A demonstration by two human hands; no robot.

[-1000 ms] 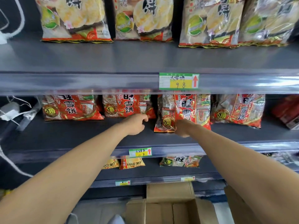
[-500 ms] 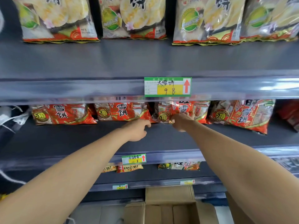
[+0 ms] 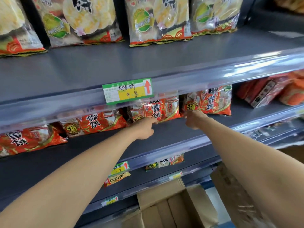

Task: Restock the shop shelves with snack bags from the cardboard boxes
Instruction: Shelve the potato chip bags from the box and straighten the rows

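Red snack bags stand in a row at the back of the middle shelf (image 3: 92, 145). My left hand (image 3: 145, 129) reaches in with its fingers stretched out, fingertips at the bottom edge of the middle red bag (image 3: 160, 108). My right hand (image 3: 193, 120) is just to the right of it, loosely curled, fingertips at the lower left corner of the right red bag (image 3: 212, 102). Neither hand holds a bag. An open cardboard box (image 3: 166, 204) sits on the floor below my arms.
Large yellow rice-cracker bags (image 3: 158, 18) line the upper shelf, behind a green price tag (image 3: 128, 91). Two more red bags (image 3: 93, 123) stand to the left. Lower shelves hold a few small bags (image 3: 164, 162). A second cardboard box (image 3: 230, 183) is at the right. Red packs (image 3: 266, 91) lie far right.
My right hand has let go of the middle red bag, which now stands at the back of the shelf. Both hands have shifted right, and the view has tilted.
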